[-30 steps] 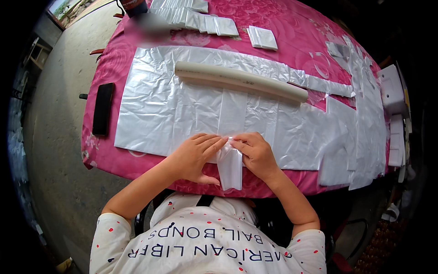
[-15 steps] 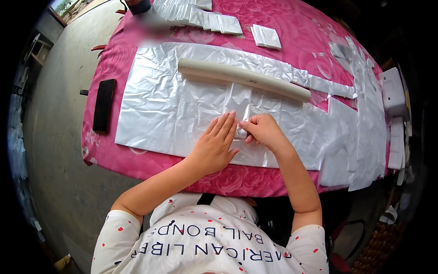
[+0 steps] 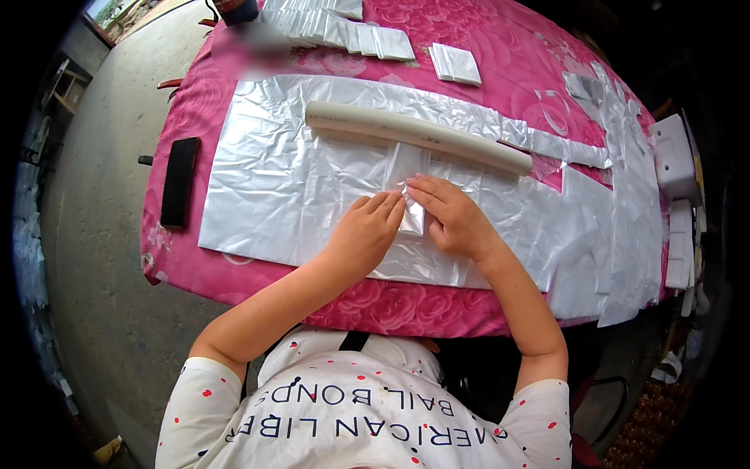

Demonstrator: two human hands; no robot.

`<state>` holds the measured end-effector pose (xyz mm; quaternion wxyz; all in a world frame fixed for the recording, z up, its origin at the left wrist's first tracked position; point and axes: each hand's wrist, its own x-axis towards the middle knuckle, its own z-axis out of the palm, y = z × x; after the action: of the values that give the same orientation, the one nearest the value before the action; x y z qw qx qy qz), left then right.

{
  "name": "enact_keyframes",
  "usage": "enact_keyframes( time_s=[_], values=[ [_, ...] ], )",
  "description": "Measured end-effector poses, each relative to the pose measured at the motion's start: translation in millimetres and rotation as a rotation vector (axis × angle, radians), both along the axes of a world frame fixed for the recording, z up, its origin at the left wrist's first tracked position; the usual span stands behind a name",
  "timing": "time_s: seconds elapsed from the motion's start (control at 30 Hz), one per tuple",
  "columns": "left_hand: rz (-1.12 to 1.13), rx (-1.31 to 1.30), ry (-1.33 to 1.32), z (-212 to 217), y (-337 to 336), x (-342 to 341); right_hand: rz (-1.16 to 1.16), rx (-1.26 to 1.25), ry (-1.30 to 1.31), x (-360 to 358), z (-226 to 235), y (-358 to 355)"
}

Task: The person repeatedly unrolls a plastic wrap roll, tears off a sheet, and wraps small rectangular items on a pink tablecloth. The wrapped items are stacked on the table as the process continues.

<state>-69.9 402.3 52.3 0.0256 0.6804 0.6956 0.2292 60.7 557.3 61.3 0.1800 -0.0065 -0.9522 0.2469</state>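
Observation:
In front of me a narrow folded plastic bag (image 3: 412,226), thin and shiny, lies on a wide white plastic sheet (image 3: 258,195). Its far end reaches up to a long pale plastic pipe (image 3: 414,131) lying across the sheet. My left hand (image 3: 366,231) is on the bag's left edge, fingers pressed together and bent, the thumb hidden. Over its right side is my right hand (image 3: 457,217), with fingers stretched toward the left fingertips and the thumb apart below. The fingertips of both hands nearly meet on the bag.
A black phone (image 3: 180,182) lies left of the sheet on the pink flowered tablecloth (image 3: 422,307). Toward the back are a row of folded plastic packets (image 3: 379,41) and a small separate stack (image 3: 455,63). Loose plastic pieces (image 3: 625,195) and a white box (image 3: 673,159) are at the right.
My left hand has gone from flat, with spread fingers, to bent fingers held together. My right hand has opened from a pinch and moved slightly forward over the bag.

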Motion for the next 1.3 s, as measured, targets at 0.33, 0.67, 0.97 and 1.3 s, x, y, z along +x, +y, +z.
enact_keyframes(
  time_s=[0.33,0.67,0.97,1.3],
  values=[
    [-0.218,0.115,-0.023,-2,-52,0,0.089,0.141,0.175,21,-1,-49],
    [-0.057,0.049,-0.409,3,-38,-7,-0.230,-0.317,-0.087,27,6,-44],
    [0.431,-0.324,-0.831,23,1,-15,-0.575,-0.895,-0.688,-14,26,-14],
    [0.107,-0.093,0.024,0,8,23,-0.562,-0.888,-0.694,-16,15,-11]
  ],
)
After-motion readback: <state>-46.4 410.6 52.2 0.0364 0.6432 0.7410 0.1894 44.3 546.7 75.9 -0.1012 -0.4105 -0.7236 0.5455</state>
